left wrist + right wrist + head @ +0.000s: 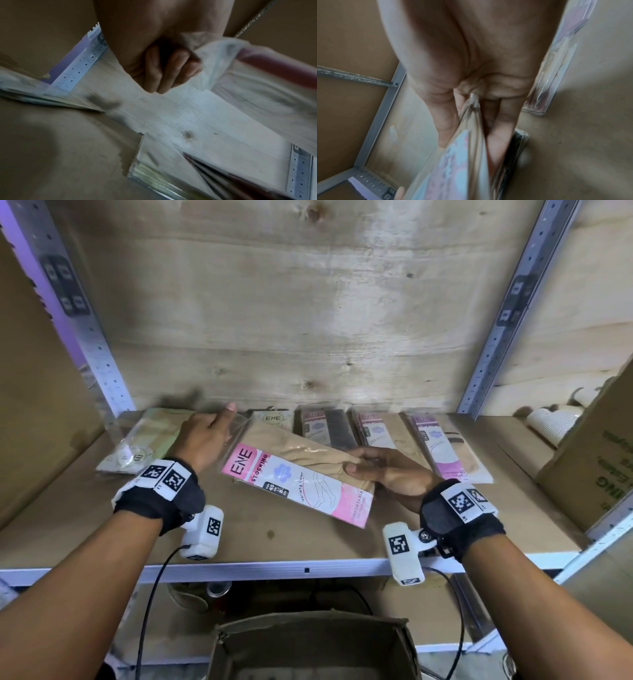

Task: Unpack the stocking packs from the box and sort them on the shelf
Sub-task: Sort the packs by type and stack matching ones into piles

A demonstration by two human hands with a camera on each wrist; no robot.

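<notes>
A pink "ENE stocking" pack [298, 477] with beige stockings hangs tilted just above the wooden shelf [102, 518]. My right hand [356, 463] grips its right edge, thumb on top and fingers beneath; the right wrist view shows the pack [457, 169] between thumb and fingers. At the pack's upper left, my left hand [226, 419] pinches the clear plastic flap [223, 56] with curled fingers [163, 70]. Sorted packs lie in a row at the shelf's back: green [147, 443], cream [272, 419], dark [329, 428], pink [376, 429] and purple [445, 446].
An open cardboard box [315, 645] stands below the shelf's front edge. At the right stand a large printed carton [599, 460] and some white paper cups [551, 422]. Perforated metal posts [99, 350] frame the bay, backed by a plywood wall.
</notes>
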